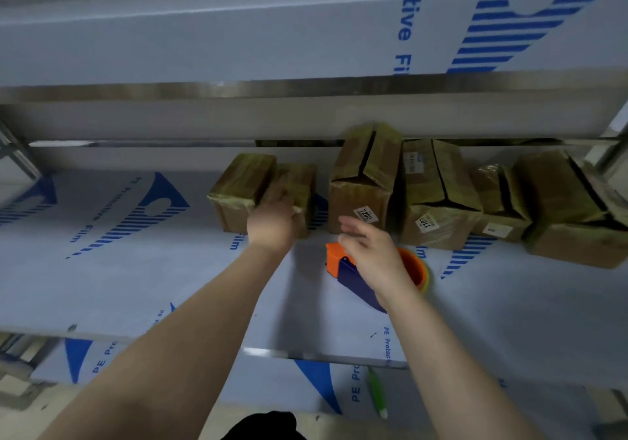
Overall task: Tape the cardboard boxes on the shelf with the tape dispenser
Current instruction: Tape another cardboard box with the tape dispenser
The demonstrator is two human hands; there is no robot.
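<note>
Both arms are up at the shelf (142, 280), its surface covered in white protective film with blue print. The left hand (272, 223) is out on the small box (297, 188), second from the left in the row, with the fingers laid over its near top edge. The blur there is heavy, so I cannot tell whether they curl round the box or only press on it. Touching that box on its left is another small box (239, 186), wrapped in yellowish tape. The right hand (372, 252) hangs over the tape dispenser (351, 278), fingers loosely spread and pointing left, nothing in its grasp. Whether the palm touches the dispenser is hidden. The dispenser, orange with a blue handle, lies on the shelf just in front of the row of boxes. Right behind it stands the taller box labelled 7202 (360, 195), its top flaps parted along a dark seam. Beside that to the right comes another labelled box (438, 208), then a smaller box (498, 198), then a large box (574, 218) at the far right.
</note>
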